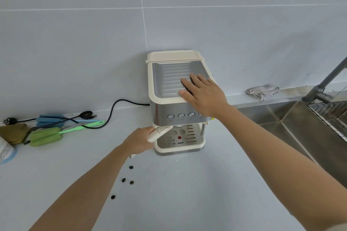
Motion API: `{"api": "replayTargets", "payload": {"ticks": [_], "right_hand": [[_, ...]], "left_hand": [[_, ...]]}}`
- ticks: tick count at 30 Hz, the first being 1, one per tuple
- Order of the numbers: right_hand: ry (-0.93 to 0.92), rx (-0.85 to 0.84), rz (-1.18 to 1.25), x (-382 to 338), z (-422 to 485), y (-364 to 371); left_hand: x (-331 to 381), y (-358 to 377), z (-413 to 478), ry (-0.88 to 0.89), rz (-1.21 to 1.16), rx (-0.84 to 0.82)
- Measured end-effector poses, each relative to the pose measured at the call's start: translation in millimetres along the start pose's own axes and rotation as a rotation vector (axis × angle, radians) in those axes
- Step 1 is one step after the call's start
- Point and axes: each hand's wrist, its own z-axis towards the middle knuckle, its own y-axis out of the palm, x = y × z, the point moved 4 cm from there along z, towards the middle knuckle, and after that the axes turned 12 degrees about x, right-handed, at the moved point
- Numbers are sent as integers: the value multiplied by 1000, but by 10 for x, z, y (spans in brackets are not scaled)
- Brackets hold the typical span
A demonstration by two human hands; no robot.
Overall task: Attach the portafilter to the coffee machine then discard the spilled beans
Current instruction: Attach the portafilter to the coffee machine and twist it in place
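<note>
4 beans [123, 180] lie nearest; left hand [139, 141] clenches portafilter [159, 133] handle, angled down-left; right hand [203, 94] flat.

Cream portafilter [159, 133] is sitting angled under the cream-and-steel coffee machine [176, 103]; four dark beans [124, 180] are lying scattered on the worktop [169, 193].

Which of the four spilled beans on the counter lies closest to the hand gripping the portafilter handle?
The topmost bean, alone just below the left hand. The pair sits lower on the counter, and the fourth bean lower still.
</note>
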Motion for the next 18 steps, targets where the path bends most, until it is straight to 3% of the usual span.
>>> {"api": "replayTargets", "payload": {"ticks": [18], "right_hand": [[21,3,13,-8,25,-15]], "left_hand": [[29,-39,124,39,-43,-1]]}}
